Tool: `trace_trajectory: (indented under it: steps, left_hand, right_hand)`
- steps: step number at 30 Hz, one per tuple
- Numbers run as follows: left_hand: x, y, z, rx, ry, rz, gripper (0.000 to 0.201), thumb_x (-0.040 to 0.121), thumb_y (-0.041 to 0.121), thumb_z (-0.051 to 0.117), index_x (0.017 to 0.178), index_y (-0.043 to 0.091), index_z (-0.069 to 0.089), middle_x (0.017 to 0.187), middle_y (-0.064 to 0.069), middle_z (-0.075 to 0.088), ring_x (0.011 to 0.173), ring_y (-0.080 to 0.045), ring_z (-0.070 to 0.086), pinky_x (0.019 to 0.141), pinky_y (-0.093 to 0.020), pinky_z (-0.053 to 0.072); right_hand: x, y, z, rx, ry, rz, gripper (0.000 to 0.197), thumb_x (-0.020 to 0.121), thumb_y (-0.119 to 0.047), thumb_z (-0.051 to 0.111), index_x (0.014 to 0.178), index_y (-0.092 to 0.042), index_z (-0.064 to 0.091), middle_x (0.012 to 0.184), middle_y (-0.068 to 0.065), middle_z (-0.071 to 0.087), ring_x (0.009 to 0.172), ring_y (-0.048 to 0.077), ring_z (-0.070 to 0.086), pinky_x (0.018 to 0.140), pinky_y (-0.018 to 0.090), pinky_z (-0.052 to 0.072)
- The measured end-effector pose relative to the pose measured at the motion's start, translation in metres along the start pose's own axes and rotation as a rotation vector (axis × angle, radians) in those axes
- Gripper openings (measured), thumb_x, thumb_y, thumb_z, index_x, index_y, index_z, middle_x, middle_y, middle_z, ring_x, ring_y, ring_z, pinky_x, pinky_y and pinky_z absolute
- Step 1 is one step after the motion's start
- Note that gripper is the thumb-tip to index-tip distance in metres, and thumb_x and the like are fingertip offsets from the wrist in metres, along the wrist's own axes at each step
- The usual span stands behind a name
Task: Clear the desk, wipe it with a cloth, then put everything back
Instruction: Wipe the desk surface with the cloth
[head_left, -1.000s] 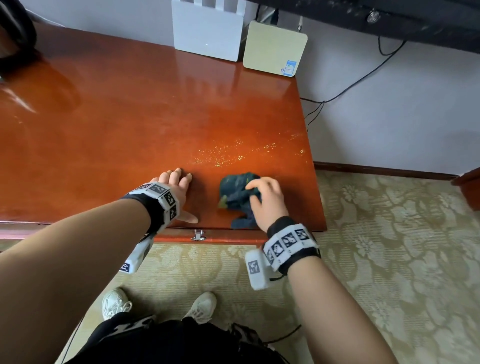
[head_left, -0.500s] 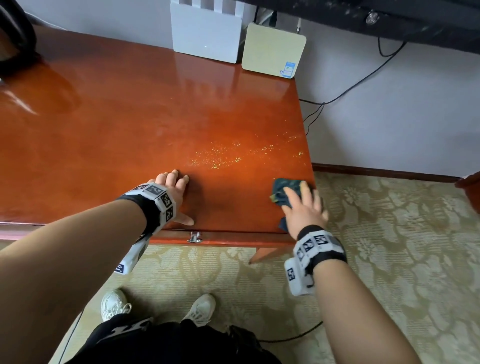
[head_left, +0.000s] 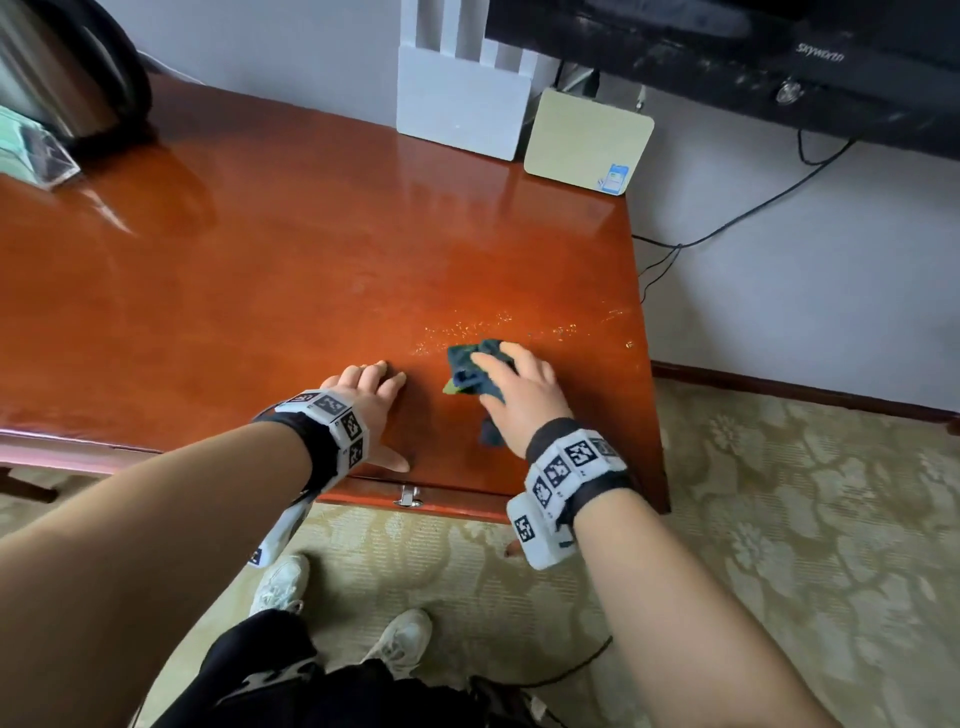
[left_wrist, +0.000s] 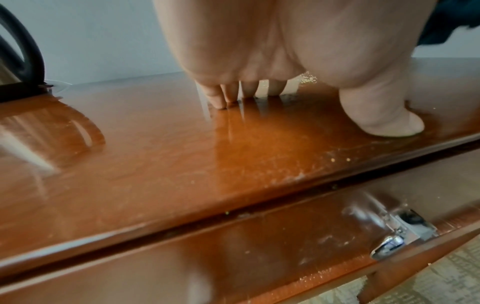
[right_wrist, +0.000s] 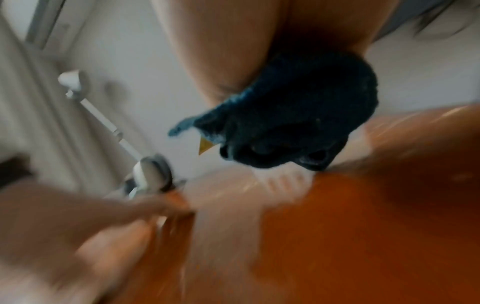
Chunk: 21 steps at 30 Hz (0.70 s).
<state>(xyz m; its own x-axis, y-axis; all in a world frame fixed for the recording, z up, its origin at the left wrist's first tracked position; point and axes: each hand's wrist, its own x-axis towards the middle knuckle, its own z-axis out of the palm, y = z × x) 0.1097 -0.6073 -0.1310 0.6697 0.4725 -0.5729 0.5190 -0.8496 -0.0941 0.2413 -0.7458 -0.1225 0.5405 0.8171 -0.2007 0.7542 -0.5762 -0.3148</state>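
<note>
The glossy red-brown desk (head_left: 260, 286) fills the head view. My left hand (head_left: 363, 397) lies flat near the desk's front edge; in the left wrist view its fingertips (left_wrist: 221, 100) and thumb touch the wood. Just to its right, my right hand (head_left: 524, 400) holds a bunched dark blue cloth (head_left: 470, 366) down on the desk, fingers curved over it. The right wrist view is blurred and shows the cloth (right_wrist: 298, 115) wadded under the palm. A band of shiny yellow specks (head_left: 467, 328) lies on the wood just beyond the cloth.
A white box (head_left: 457, 104) and a beige box (head_left: 587, 140) stand at the desk's back right. A dark kettle (head_left: 72, 67) and a clear plastic item (head_left: 31, 150) sit at the back left. Cables (head_left: 727, 223) hang by the wall. The desk's right edge (head_left: 647, 374) is close.
The right hand swept the cloth from the middle to the desk's right edge, then back left and a little farther in, up to the specks. The left hand stayed put.
</note>
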Motion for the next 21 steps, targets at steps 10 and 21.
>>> trace_trajectory:
  steps: [10,21]
  left_hand:
    - [0.026,-0.027,-0.014,-0.049,-0.006,-0.061,0.125,0.065,0.073,0.064,0.151,0.019,-0.01,0.158,-0.007,-0.013,0.146,-0.026,-0.013,0.118,-0.038,-0.002]
    - [0.044,-0.046,-0.007,-0.011,-0.02,0.045,0.124,0.062,0.085,0.052,0.15,0.024,-0.012,0.157,-0.006,-0.016,0.146,-0.029,-0.012,0.118,-0.043,0.001]
  right_hand:
    - [0.01,0.092,-0.003,-0.138,-0.084,0.366,0.05,0.098,-0.028,0.04,0.144,-0.04,0.025,0.157,-0.004,0.014,0.139,0.028,0.017,0.112,0.039,0.024]
    - [0.018,0.109,-0.054,0.334,0.222,0.701,0.047,0.094,-0.01,0.046,0.14,-0.014,0.039,0.138,0.02,0.044,0.122,0.036,0.048,0.099,0.034,0.038]
